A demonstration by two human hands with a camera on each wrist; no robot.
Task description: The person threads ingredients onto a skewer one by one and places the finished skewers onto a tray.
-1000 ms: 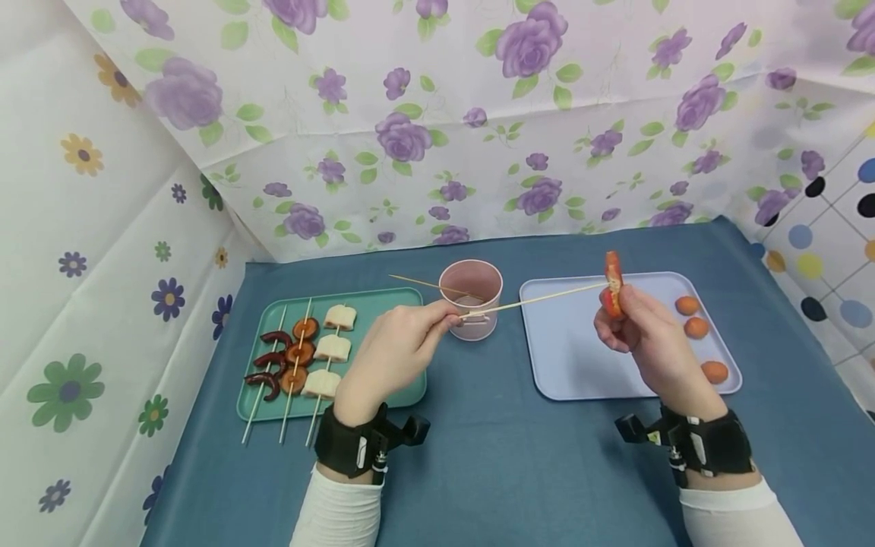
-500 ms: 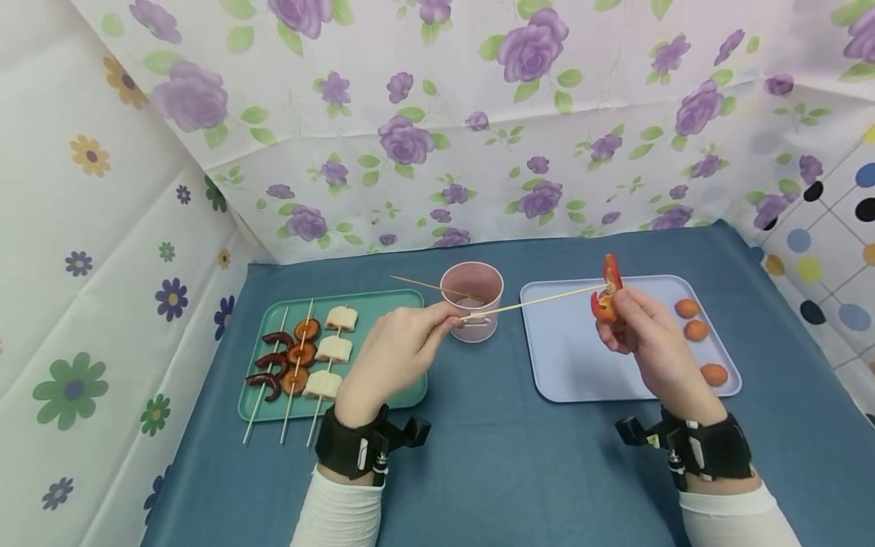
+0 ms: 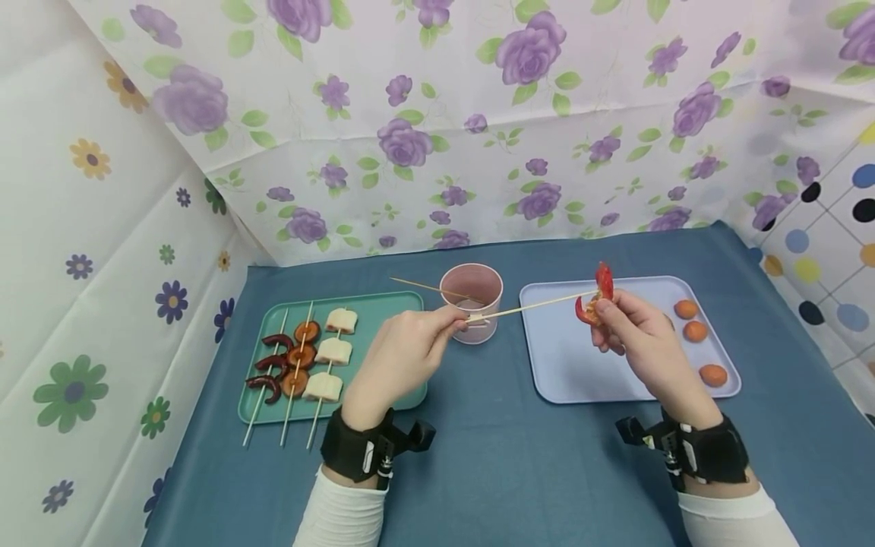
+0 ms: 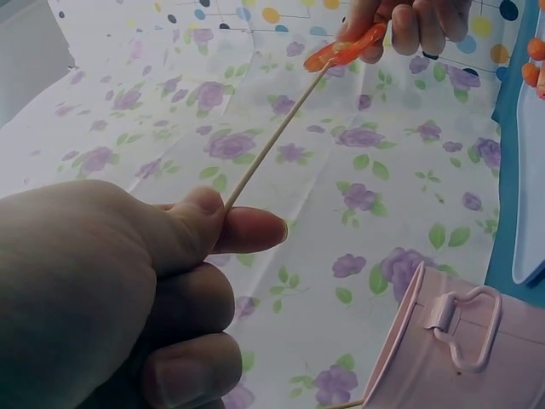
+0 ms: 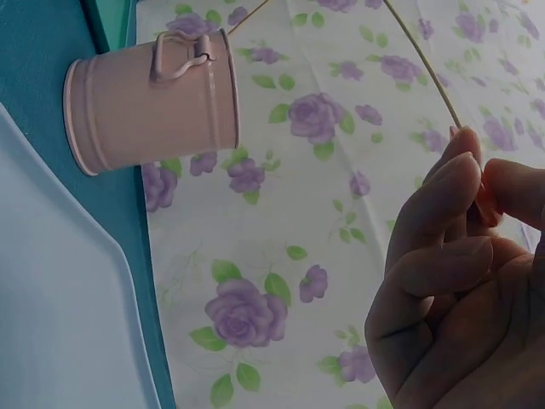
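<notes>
My left hand (image 3: 403, 351) pinches a thin wooden skewer (image 3: 540, 305) between thumb and forefinger, near the pink bucket (image 3: 478, 334). The skewer slants up and rightward to a red, curved food piece (image 3: 604, 281) with a paler, orange-yellow inner side. My right hand (image 3: 645, 334) holds that piece by thumb and fingers above the lilac tray (image 3: 554, 365). In the left wrist view, the skewer's far tip meets the middle of the red piece (image 4: 345, 53); whether it has gone in cannot be told. Fingers largely cover the piece in the right wrist view.
On the left, a green tray (image 3: 372, 304) bears skewers of dark red curved pieces (image 3: 273, 361), brown round slices (image 3: 299, 355) and white pieces (image 3: 333, 350). Another skewer (image 3: 417, 282) leans in the bucket. Orange-brown balls (image 3: 696, 331) lie along the lilac tray's right side.
The right hand has turned the red piece and brought it slightly left and down, toward the skewer. The left hand has shifted a little to the right, still pinching the skewer.
</notes>
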